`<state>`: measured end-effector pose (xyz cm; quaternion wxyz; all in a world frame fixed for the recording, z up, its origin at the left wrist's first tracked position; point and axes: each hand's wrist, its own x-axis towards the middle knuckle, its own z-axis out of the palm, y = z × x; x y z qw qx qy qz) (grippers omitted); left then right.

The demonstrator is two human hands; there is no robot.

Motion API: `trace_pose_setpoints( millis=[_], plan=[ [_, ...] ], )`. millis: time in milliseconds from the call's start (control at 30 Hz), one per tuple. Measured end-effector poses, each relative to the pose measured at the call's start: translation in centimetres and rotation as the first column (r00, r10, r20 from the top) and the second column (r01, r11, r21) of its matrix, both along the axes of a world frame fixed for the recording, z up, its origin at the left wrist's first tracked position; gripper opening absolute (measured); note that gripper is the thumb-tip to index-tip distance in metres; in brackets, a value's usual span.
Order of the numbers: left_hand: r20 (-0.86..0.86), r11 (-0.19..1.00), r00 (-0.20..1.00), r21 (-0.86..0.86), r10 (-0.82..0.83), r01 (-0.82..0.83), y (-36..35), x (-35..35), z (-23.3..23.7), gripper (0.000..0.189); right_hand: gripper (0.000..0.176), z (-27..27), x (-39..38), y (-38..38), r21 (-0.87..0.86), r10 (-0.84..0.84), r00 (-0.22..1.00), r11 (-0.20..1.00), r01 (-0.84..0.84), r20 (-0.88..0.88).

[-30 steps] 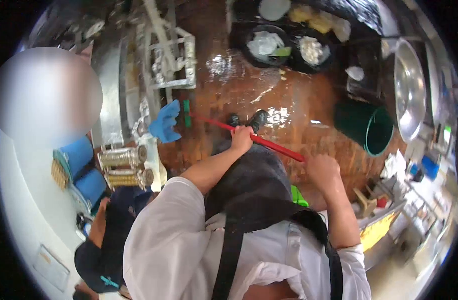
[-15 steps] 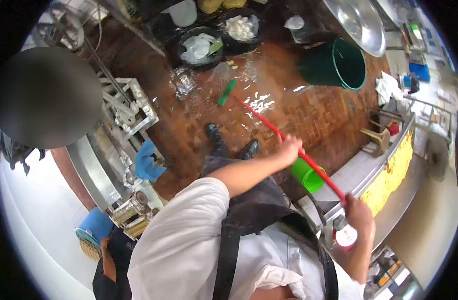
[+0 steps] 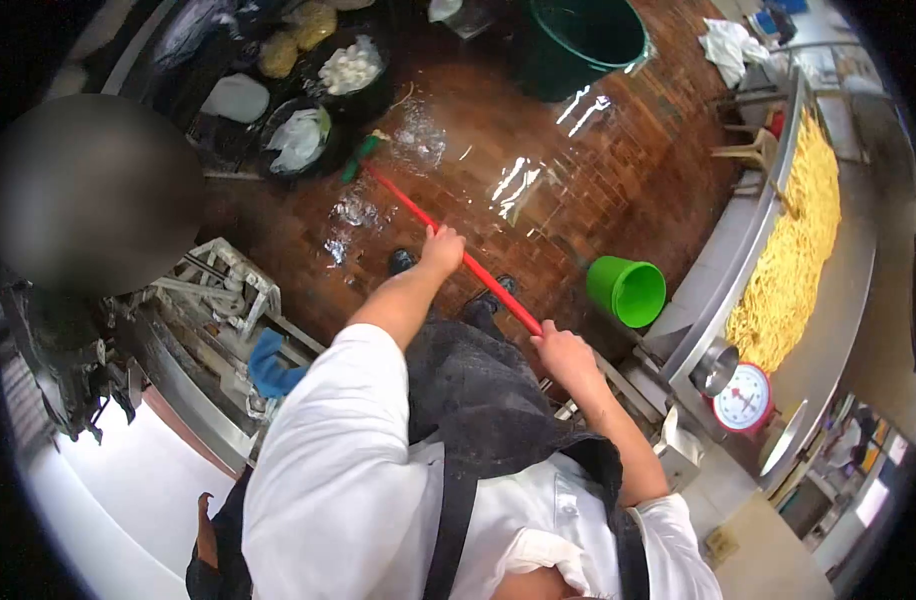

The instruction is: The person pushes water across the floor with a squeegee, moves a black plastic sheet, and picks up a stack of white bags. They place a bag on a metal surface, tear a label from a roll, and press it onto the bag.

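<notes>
Both of my hands grip the red handle of a broom [image 3: 488, 280] with a green head, which slants across the wet brick floor [image 3: 578, 180]. My left hand [image 3: 444, 250] is closed round the middle of the handle. Lower down, near its end, my right hand [image 3: 566, 354] is wrapped round it. The broom's green head touches the floor beside a dark tub [image 3: 296, 140] with clear plastic in it. Foam and water lie on the floor around the head.
A bright green bucket [image 3: 628, 291] stands to my right, and a dark green bin [image 3: 590, 50] ahead. A metal table [image 3: 848, 260] carries yellow noodles [image 3: 790, 250] and a dial scale [image 3: 743, 398]. Metal machinery [image 3: 233, 285] stands left, with another person's arm [image 3: 207, 535] lower left.
The broom head has moved forward and left, close to the dark tub. Both hands have moved left with the handle, and the view has turned.
</notes>
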<state>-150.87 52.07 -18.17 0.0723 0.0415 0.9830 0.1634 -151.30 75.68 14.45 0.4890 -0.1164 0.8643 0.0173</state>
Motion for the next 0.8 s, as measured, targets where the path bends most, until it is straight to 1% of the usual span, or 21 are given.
trace_pose_setpoints(
  millis=[33, 67, 133, 167, 200, 233, 267, 300, 333, 400, 433, 500, 533, 567, 600, 633, 667, 700, 733, 767, 800],
  plan=[
    [0.035, 0.997, 0.997, 0.038, -0.07, 0.069, 1.8, -1.2, 1.5, 0.018, 0.037, 1.8, -0.9, 1.9, 0.006, 0.004, 1.0, 1.0, -0.004, -0.028],
    [0.076, 0.986, 0.986, 0.083, -0.15, 0.144, 4.8, -2.4, 5.0, 0.017, 0.038, 4.3, -1.7, 4.8, 0.018, -0.002, 0.999, 1.0, 0.003, -0.047],
    [0.189, 0.93, 0.925, 0.235, -0.33, 0.284, 12.9, -5.3, 13.0, 0.013, 0.036, 11.2, -2.4, 11.8, 0.055, -0.163, 0.978, 0.984, 0.172, -0.133],
    [-0.029, 0.856, 0.961, 0.447, -0.276, 0.259, 18.3, -5.0, 14.3, 0.014, 0.033, 15.0, -2.3, 15.8, 0.064, -0.15, 0.963, 0.984, 0.168, -0.224],
    [0.025, 0.82, 0.932, 0.485, -0.361, 0.305, 23.6, -5.4, 16.6, 0.011, 0.029, 19.5, -3.0, 17.3, 0.218, -0.306, 0.932, 0.913, 0.345, -0.193],
    [0.014, 0.757, 0.916, 0.569, -0.4, 0.322, 28.8, -5.3, 18.1, 0.011, 0.024, 21.8, -1.9, 21.8, 0.229, -0.199, 0.932, 0.934, 0.274, -0.302],
    [0.09, 0.71, 0.872, 0.623, -0.481, 0.328, 33.3, -5.6, 19.9, 0.015, 0.022, 24.6, -2.3, 22.9, 0.318, -0.177, 0.937, 0.908, 0.274, -0.302],
    [0.051, 0.644, 0.853, 0.679, -0.52, 0.353, 37.6, -5.6, 19.8, 0.018, 0.022, 26.1, -2.6, 23.6, 0.386, -0.171, 0.931, 0.874, 0.295, -0.323],
    [0.009, 0.574, 0.834, 0.729, -0.552, 0.373, 40.9, -5.6, 19.2, 0.02, 0.022, 25.5, -3.0, 24.5, 0.399, -0.122, 0.939, 0.882, 0.251, -0.321],
    [0.175, 0.619, 0.756, 0.701, -0.63, 0.354, 43.8, -6.6, 16.5, 0.026, 0.023, 22.8, -4.1, 26.2, 0.411, -0.027, 0.948, 0.897, 0.163, -0.317],
    [0.257, 0.642, 0.709, 0.683, -0.657, 0.348, 44.8, -7.4, 15.3, 0.029, 0.023, 20.7, -5.4, 25.4, 0.465, 0.001, 0.958, 0.875, 0.138, -0.286],
    [0.269, 0.67, 0.734, 0.668, -0.624, 0.325, 42.3, -9.7, 15.8, 0.031, 0.024, 19.4, -8.1, 26.5, 0.453, 0.038, 0.959, 0.886, 0.098, -0.281],
    [0.324, 0.735, 0.749, 0.606, -0.578, 0.305, 40.9, -10.5, 15.4, 0.032, 0.025, 18.5, -9.3, 26.8, 0.358, -0.047, 0.962, 0.922, 0.146, -0.27],
    [0.322, 0.772, 0.761, 0.533, -0.563, 0.345, 38.6, -11.2, 14.4, 0.03, 0.026, 17.6, -10.4, 26.9, 0.263, -0.131, 0.96, 0.945, 0.197, -0.249],
    [0.312, 0.806, 0.804, 0.502, -0.506, 0.313, 35.6, -11.6, 13.4, 0.021, 0.029, 15.1, -11.0, 26.9, 0.201, -0.11, 0.975, 0.968, 0.149, -0.191],
    [0.33, 0.863, 0.83, 0.401, -0.449, 0.307, 32.7, -11.8, 11.2, 0.02, 0.03, 12.4, -10.8, 26.3, 0.091, -0.145, 0.966, 0.982, 0.168, -0.215],
    [0.222, 0.872, 0.882, 0.374, -0.415, 0.316, 28.8, -11.3, 7.9, 0.018, 0.031, 8.4, -10.5, 25.2, 0.048, -0.119, 0.978, 0.99, 0.13, -0.173],
    [0.204, 0.92, 0.916, 0.266, -0.345, 0.287, 24.6, -11.1, 6.4, 0.019, 0.031, 5.4, -9.5, 22.9, -0.024, -0.062, 0.975, 0.998, 0.058, -0.213],
    [0.32, 0.955, 0.901, 0.147, -0.294, 0.259, 20.8, -11.4, 4.6, 0.021, 0.032, 2.2, -9.0, 20.5, -0.067, -0.074, 0.984, 0.996, 0.063, -0.165],
    [0.358, 0.974, 0.906, 0.043, -0.225, 0.224, 17.0, -10.7, 1.0, 0.022, 0.032, -1.1, -7.9, 17.6, -0.077, -0.044, 0.988, 0.996, 0.033, -0.148],
    [0.28, 0.982, 0.948, -0.067, -0.15, 0.175, 14.4, -10.1, 0.9, 0.02, 0.032, -2.9, -7.4, 15.9, -0.087, -0.007, 0.992, 0.996, -0.004, -0.13]
  ],
)
